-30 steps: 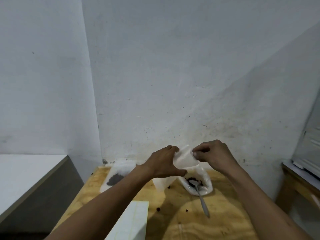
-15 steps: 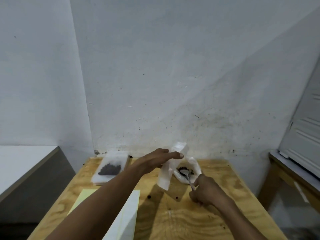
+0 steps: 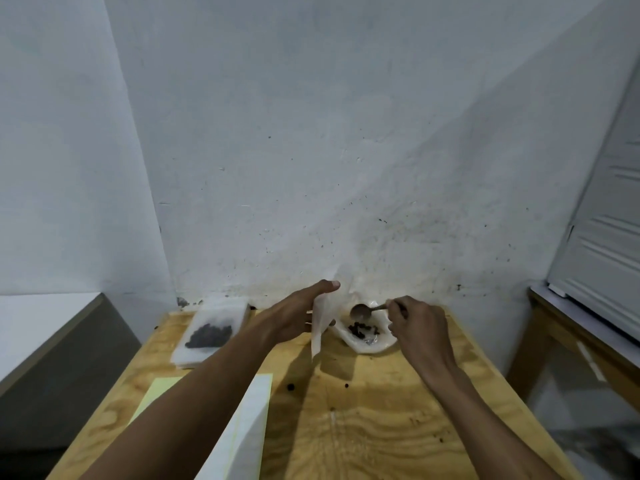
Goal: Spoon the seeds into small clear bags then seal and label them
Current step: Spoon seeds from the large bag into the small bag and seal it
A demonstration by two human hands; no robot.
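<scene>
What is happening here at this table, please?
A person is packing seeds at a plywood table. The left hand holds up a small clear bag, still empty as far as one can see. The right hand grips a metal spoon over the open white bag of dark seeds. A filled bag lies at the left, and sheets of paper lie nearer.

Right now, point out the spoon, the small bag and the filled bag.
spoon [image 3: 360, 310], head view, on its bowl.
small bag [image 3: 320, 323], head view, on its flat side below the thumb.
filled bag [image 3: 209, 336], head view, on its dark seeds.
</scene>
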